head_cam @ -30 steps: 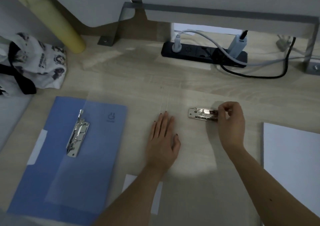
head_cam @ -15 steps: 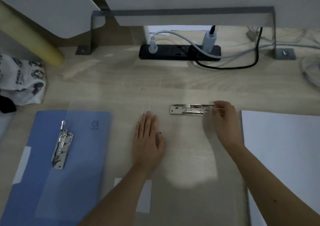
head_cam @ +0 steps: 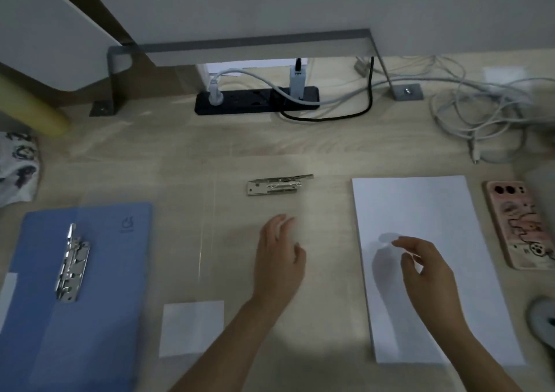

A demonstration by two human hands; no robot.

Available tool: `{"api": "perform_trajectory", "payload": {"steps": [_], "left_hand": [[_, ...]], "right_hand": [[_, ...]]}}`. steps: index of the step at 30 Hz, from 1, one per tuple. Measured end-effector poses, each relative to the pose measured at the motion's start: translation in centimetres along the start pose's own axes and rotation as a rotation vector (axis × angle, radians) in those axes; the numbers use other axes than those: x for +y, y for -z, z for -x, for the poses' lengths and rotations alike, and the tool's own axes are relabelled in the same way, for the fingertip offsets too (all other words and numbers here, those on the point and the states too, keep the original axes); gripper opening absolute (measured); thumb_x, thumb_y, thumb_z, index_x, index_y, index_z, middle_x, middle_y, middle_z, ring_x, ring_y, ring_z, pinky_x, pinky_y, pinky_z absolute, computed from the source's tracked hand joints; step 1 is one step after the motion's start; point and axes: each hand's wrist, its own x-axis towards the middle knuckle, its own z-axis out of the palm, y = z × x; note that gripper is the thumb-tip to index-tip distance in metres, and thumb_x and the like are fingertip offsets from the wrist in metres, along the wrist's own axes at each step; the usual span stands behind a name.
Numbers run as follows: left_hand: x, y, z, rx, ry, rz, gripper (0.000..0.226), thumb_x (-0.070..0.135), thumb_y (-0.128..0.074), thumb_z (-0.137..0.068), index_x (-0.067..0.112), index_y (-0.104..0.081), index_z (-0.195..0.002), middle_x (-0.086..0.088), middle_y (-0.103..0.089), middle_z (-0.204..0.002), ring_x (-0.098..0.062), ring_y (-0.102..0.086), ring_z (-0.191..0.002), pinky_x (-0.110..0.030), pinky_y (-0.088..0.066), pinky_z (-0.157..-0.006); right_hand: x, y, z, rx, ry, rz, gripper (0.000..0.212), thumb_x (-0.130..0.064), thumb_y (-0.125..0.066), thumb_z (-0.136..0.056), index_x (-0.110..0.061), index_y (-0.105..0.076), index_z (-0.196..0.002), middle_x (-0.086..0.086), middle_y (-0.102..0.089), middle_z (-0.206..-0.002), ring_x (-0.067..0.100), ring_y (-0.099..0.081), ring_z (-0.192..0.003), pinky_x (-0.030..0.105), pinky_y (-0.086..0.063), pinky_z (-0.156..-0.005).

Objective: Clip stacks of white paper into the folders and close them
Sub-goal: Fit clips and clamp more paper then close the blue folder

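Hovering our right hand (head_cam: 426,274), loose and empty, over the white paper stack (head_cam: 420,205), whose long axis runs away from us, we judge it nearer than our left hand (head_cam: 279,259), flat and empty below the metal clip (head_cam: 277,185).

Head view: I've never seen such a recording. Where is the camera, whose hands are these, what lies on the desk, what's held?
No machine here: a person wears one wide-angle camera on the head, looking down at their own bare hands. On the pale wooden desk lie an open blue plastic folder with a silver metal clip, a barely visible clear folder with a second silver clip, a stack of white paper, a phone in a patterned case and a black power strip. The left hand is flat over the clear folder; the right hand hovers above the paper, fingers loosely curled. Neither holds anything.
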Motion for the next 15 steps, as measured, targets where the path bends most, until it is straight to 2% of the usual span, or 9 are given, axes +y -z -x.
{"api": "perform_trajectory", "payload": {"steps": [2, 3, 5, 6, 7, 9, 11, 13, 15], "left_hand": [[2.8, -1.7, 1.1, -0.133, -0.040, 0.146, 0.053, 0.026, -0.030, -0.080, 0.010, -0.051, -0.125, -0.003, -0.045, -0.132, -0.009, -0.035, -0.124, -0.014, -0.025, -0.106], [4.1, -2.6, 1.4, -0.204, -0.010, 0.232, 0.048, 0.024, -0.033, -0.083, 0.010, -0.050, -0.126, -0.002, -0.045, -0.131, -0.007, -0.038, -0.122, -0.014, -0.027, -0.105], [6.3, -3.8, 1.6, -0.341, 0.149, 0.397, 0.039, 0.012, -0.042, -0.090, 0.013, -0.045, -0.129, 0.004, -0.042, -0.126, -0.004, -0.041, -0.113, -0.014, -0.032, -0.099], [7.2, -4.4, 1.5, -0.392, 0.259, 0.479, 0.035, 0.009, -0.044, -0.091, 0.016, -0.046, -0.126, 0.006, -0.041, -0.119, -0.004, -0.042, -0.105, -0.015, -0.035, -0.092], [8.0, -4.7, 1.3, -0.432, 0.363, 0.532, 0.027, 0.008, -0.044, -0.090, 0.018, -0.048, -0.114, 0.007, -0.042, -0.107, -0.005, -0.044, -0.093, -0.017, -0.037, -0.081], [9.2, -5.0, 0.7, -0.447, 0.534, 0.578, 0.012, 0.007, -0.042, -0.087, 0.019, -0.043, -0.084, 0.004, -0.041, -0.082, -0.009, -0.039, -0.068, -0.019, -0.031, -0.057], [9.7, -5.0, 0.2, -0.430, 0.611, 0.575, 0.023, 0.007, -0.041, -0.086, 0.020, -0.034, -0.068, 0.004, -0.036, -0.064, -0.011, -0.032, -0.055, -0.021, -0.025, -0.046], [9.7, -5.2, -0.2, -0.411, 0.612, 0.559, 0.027, 0.008, -0.040, -0.086, 0.018, -0.033, -0.062, 0.002, -0.033, -0.059, -0.011, -0.029, -0.050, -0.018, -0.024, -0.040], [9.9, -5.4, -0.2, -0.430, 0.607, 0.572, 0.022, 0.009, -0.040, -0.088, 0.016, -0.043, -0.068, 0.001, -0.037, -0.061, -0.011, -0.033, -0.053, -0.013, -0.029, -0.042]], "right_hand": [[0.7, 0.1, 0.1, -0.011, 0.002, 0.015, 0.023, -0.004, -0.046, -0.091, -0.015, -0.060, -0.105, -0.004, -0.057, -0.111, 0.014, -0.053, -0.102, 0.027, -0.040, -0.086], [1.0, 0.0, 0.1, -0.029, 0.001, 0.021, 0.023, -0.003, -0.047, -0.090, -0.014, -0.060, -0.107, -0.001, -0.058, -0.113, 0.016, -0.054, -0.103, 0.027, -0.040, -0.086], [1.8, -0.2, 0.0, -0.077, 0.015, 0.067, 0.025, 0.000, -0.049, -0.088, -0.010, -0.060, -0.108, 0.006, -0.060, -0.114, 0.022, -0.057, -0.105, 0.026, -0.040, -0.086], [2.2, -0.3, -0.1, -0.097, 0.033, 0.102, 0.026, 0.002, -0.050, -0.087, -0.008, -0.061, -0.109, 0.009, -0.060, -0.114, 0.025, -0.058, -0.105, 0.025, -0.040, -0.084], [2.4, -0.3, -0.2, -0.111, 0.051, 0.131, 0.027, 0.002, -0.050, -0.086, -0.007, -0.060, -0.110, 0.010, -0.060, -0.114, 0.026, -0.058, -0.105, 0.024, -0.039, -0.084], [2.4, -0.1, -0.5, -0.136, 0.053, 0.158, 0.028, 0.001, -0.051, -0.086, -0.007, -0.059, -0.112, 0.011, -0.059, -0.117, 0.026, -0.058, -0.107, 0.023, -0.039, -0.084], [2.4, 0.0, -0.7, -0.148, 0.044, 0.172, 0.028, -0.002, -0.051, -0.087, -0.006, -0.059, -0.113, 0.011, -0.058, -0.119, 0.026, -0.057, -0.108, 0.023, -0.039, -0.086], [2.3, 0.0, -0.9, -0.155, 0.045, 0.172, 0.026, -0.005, -0.052, -0.088, -0.006, -0.059, -0.113, 0.012, -0.058, -0.120, 0.026, -0.057, -0.109, 0.022, -0.038, -0.087], [2.2, 0.0, -0.9, -0.172, 0.039, 0.158, 0.026, -0.010, -0.054, -0.088, -0.006, -0.059, -0.113, 0.012, -0.056, -0.121, 0.025, -0.056, -0.109, 0.022, -0.037, -0.087]]}}
